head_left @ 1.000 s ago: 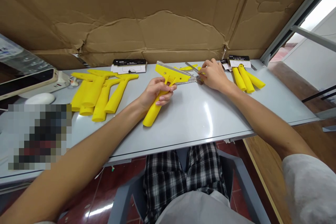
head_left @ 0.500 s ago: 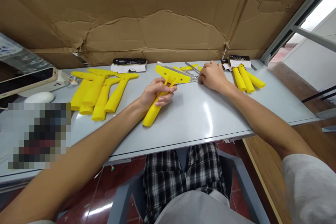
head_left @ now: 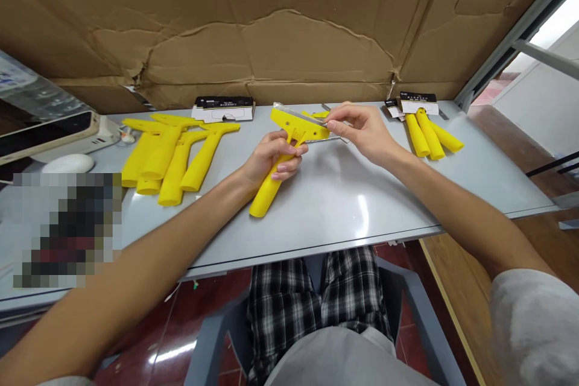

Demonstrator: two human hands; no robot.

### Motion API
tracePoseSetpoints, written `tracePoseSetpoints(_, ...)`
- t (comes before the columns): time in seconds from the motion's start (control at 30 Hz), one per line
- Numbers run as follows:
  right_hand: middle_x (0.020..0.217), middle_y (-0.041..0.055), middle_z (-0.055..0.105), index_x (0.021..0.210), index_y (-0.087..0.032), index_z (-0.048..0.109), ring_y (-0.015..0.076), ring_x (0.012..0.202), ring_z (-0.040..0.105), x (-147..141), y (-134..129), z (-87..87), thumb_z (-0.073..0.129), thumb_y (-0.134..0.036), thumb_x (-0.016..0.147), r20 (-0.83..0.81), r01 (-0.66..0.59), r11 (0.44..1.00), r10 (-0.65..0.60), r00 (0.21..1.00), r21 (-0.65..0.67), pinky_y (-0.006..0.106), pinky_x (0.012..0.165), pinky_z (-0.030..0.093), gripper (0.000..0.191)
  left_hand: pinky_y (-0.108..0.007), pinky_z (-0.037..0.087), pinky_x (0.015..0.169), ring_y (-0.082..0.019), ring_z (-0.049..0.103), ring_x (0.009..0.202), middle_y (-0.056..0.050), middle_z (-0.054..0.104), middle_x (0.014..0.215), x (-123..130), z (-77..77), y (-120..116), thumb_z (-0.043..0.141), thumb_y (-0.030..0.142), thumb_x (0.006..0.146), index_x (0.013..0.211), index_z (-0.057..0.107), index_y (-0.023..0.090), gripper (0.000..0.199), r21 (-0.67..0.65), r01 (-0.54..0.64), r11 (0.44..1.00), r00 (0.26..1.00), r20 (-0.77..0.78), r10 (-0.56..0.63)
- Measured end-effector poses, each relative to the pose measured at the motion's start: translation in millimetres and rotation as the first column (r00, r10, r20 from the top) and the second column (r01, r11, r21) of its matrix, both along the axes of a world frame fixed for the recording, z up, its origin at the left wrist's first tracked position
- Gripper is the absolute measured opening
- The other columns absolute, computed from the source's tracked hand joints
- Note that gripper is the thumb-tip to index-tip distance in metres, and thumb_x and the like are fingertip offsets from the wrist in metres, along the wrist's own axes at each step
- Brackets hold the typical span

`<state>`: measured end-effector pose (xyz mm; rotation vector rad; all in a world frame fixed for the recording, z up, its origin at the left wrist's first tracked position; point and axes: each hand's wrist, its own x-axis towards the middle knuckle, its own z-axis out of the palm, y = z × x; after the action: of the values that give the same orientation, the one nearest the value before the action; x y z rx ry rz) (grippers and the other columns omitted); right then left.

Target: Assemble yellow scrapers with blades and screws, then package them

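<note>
My left hand [head_left: 277,155] is wrapped around the handle of a yellow scraper [head_left: 265,194], just below its wide head. The head points up and away from me, with a thin metal strip along its far edge and small dark holes in its face. At the head's right end, my right hand [head_left: 357,128] has thumb and forefinger pinched together. Whatever lies between these fingertips is too small to make out. Behind the head, partly hidden, a small yellow piece [head_left: 320,114] and some metal parts lie on the table.
Several yellow scraper handles [head_left: 169,157] lie piled on the left, near a black-and-white packaging card [head_left: 224,110]. More yellow handles [head_left: 423,136] with cards lie at the right. A white mouse [head_left: 67,164] sits far left. Cardboard [head_left: 289,54] stands along the back edge.
My right hand has moved left, from the metal parts on the table to the right end of the scraper head. My left hand still grips the scraper in nearly the same place.
</note>
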<state>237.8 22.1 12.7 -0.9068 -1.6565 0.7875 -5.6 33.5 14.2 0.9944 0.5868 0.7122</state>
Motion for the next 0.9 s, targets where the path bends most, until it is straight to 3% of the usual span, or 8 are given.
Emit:
tracePoseSetpoints(0.1,0.109,0.0060,0.075,0.092,-0.027,0.084,0.0232,0.106,0.069,-6,-3,-4.5,0.090,-0.071,0.081,-0.028,-0.053,0.998,0.052,0.998,-0.025,0.042,0.095,0.060,0.046,-0.014,0.025,0.026,-0.002,0.037,0.036,0.003,0.061,0.072,3,-0.4,-3,0.077,0.013,0.058,0.085,0.063,0.014,0.030,0.015,-0.006,1.000,1.000,-0.003,0.006)
tracePoseSetpoints(0.37,0.115,0.0083,0.073,0.093,-0.027,0.085,0.0253,0.108,0.067,-5,-1,-13.3,0.089,-0.074,0.081,0.073,-0.008,0.999,0.005,0.997,0.043,0.036,0.075,0.057,0.049,-0.014,0.027,0.027,-0.002,0.039,0.037,0.003,0.061,0.073,5,-2.0,-7,0.076,0.013,0.061,0.088,0.067,0.012,0.029,0.028,-0.029,0.999,1.000,-0.005,0.029)
tracePoseSetpoints(0.67,0.112,0.0085,0.074,0.091,-0.025,0.084,0.0252,0.108,0.068,-7,-5,-11.2,0.087,-0.070,0.085,0.127,0.030,0.993,-0.044,0.991,0.116,0.040,0.084,0.060,0.045,-0.016,0.028,0.028,-0.003,0.042,0.038,0.002,0.063,0.075,6,-0.1,-9,0.076,0.013,0.061,0.094,0.067,0.013,0.034,0.027,-0.046,0.999,0.999,-0.024,0.047)
tracePoseSetpoints(0.9,0.134,0.0095,0.070,0.095,-0.027,0.084,0.0295,0.125,0.066,-7,-12,-7.1,0.080,-0.065,0.092,0.196,0.061,0.995,-0.076,0.978,0.083,0.045,0.092,0.062,0.038,-0.017,0.029,0.029,-0.004,0.044,0.038,0.001,0.065,0.077,6,-1.5,-9,0.078,0.014,0.062,0.094,0.068,0.012,0.033,0.052,-0.052,0.997,0.998,-0.027,0.054)
